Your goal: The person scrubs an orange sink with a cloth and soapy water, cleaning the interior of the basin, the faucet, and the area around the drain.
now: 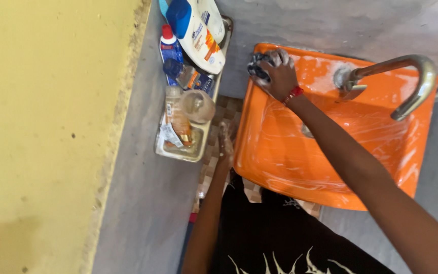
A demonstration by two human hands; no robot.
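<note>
Head view, right hand [280, 76] gripping dark scrubber [257, 67] on orange sink [330, 167] rim, left hand [224, 147] spread, empty.

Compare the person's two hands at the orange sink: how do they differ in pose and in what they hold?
The right hand grips a dark scrubber against the orange sink rim; the left hand holds nothing. The right reaches over the basin; the left hangs outside it. Both look soapy.
</note>
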